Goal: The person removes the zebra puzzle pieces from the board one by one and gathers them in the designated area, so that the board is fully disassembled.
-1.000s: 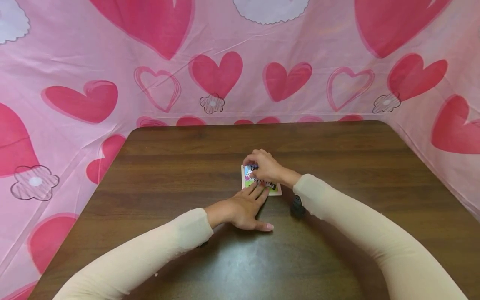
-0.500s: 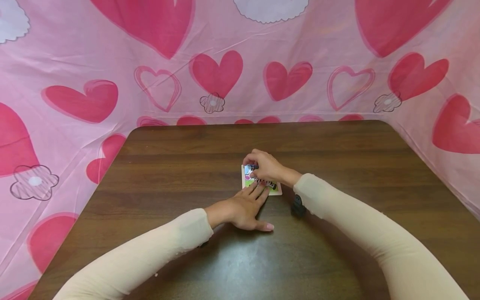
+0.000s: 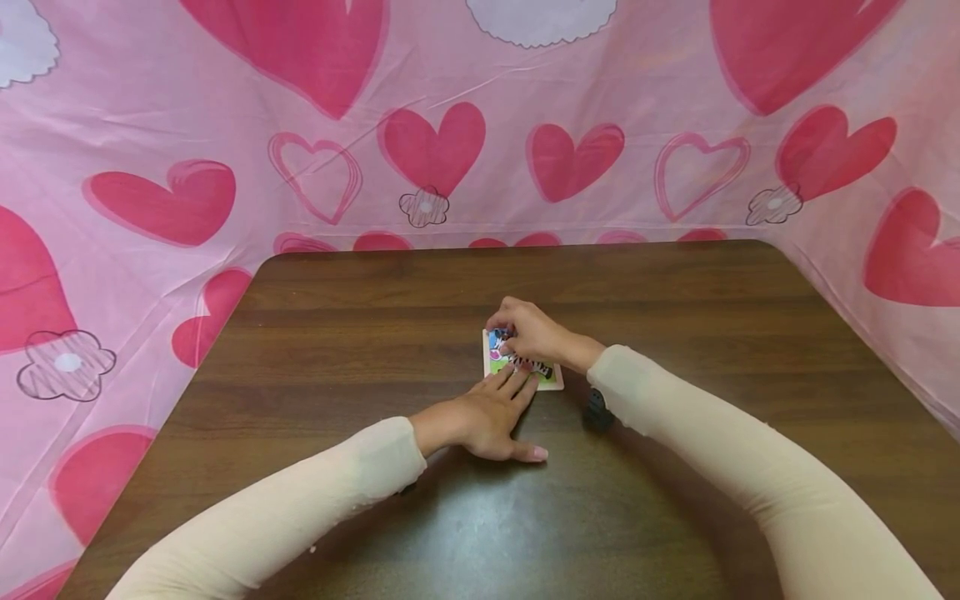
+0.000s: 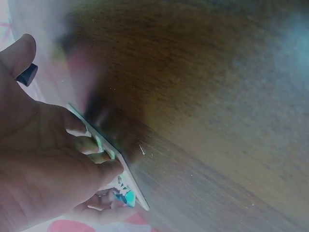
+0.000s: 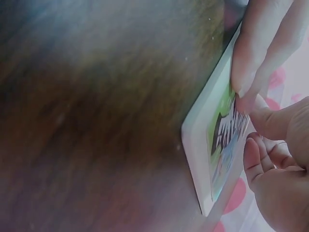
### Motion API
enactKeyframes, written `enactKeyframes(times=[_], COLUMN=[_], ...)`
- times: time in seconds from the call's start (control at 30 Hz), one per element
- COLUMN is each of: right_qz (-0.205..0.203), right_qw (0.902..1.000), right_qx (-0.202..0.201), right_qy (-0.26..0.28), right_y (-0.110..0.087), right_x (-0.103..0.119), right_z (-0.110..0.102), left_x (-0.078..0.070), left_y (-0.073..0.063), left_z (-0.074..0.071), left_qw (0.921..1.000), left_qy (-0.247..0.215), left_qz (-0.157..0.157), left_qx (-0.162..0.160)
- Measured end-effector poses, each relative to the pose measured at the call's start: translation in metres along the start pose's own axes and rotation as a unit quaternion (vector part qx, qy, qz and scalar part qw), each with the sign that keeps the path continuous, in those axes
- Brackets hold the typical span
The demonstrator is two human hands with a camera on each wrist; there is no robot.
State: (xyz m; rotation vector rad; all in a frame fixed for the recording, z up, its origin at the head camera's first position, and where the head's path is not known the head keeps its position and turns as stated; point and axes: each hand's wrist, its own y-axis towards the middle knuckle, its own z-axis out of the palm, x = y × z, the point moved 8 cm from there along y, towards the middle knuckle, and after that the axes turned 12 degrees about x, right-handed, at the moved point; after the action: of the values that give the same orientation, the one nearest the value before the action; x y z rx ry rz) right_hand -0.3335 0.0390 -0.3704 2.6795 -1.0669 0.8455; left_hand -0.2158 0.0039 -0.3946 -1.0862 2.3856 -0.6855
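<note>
A small jigsaw puzzle with a zebra picture sits in a pale-framed tray [image 3: 557, 385] on the brown table. My left hand [image 3: 491, 421] lies over its near side, straight fingers pressing on the picture and thumb spread out over the table. Reaching in from the right, my right hand [image 3: 532, 333] has its thumb and curled fingers at the tray's upper left. They pinch a puzzle piece there, whose teal part [image 4: 129, 197] shows in the left wrist view. The right wrist view shows the zebra's striped body [image 5: 231, 130] between both hands' fingertips. The hands cover much of the picture.
The wooden table [image 3: 337, 333] stretches out around the tray on all sides. A pink cloth [image 3: 495, 75] with red hearts hangs behind it and at both sides. A black device [image 3: 596, 410] is strapped under the right wrist.
The piece under my right fingers has shifted slightly, with the zebra's head and blue background showing a little differently. My left hand and the tray stay in place.
</note>
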Motion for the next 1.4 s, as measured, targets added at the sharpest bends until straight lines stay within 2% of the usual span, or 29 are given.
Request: enactKeyframes(times=[0.2, 0.47, 0.73, 0.97, 1.4], right_qz=[-0.023, -0.02, 0.011, 0.034, 0.124], right_qw=[0.9995, 0.9987, 0.998, 0.9948, 0.985], right_qx=[-0.002, -0.045, -0.06, -0.091, -0.115], right_qy=[-0.022, -0.013, 0.018, 0.029, 0.032], right_y=[-0.002, -0.012, -0.026, -0.042, -0.079], right_x=[0.002, -0.006, -0.027, -0.048, -0.104], right_z=[-0.005, -0.023, -0.036, -0.052, -0.077], left_x=[0.0, 0.0, 0.0, 0.0, 0.0], left_y=[0.0, -0.001, -0.001, -0.001, -0.001], left_z=[-0.001, -0.001, -0.001, -0.001, -0.002], left_qw=[1.0, 1.0, 1.0, 1.0, 0.9999], left_qy=[-0.002, -0.006, -0.007, -0.009, -0.002], left_qz=[-0.001, -0.002, -0.003, -0.002, -0.001], left_qx=[0.001, 0.0, -0.002, -0.003, -0.01])
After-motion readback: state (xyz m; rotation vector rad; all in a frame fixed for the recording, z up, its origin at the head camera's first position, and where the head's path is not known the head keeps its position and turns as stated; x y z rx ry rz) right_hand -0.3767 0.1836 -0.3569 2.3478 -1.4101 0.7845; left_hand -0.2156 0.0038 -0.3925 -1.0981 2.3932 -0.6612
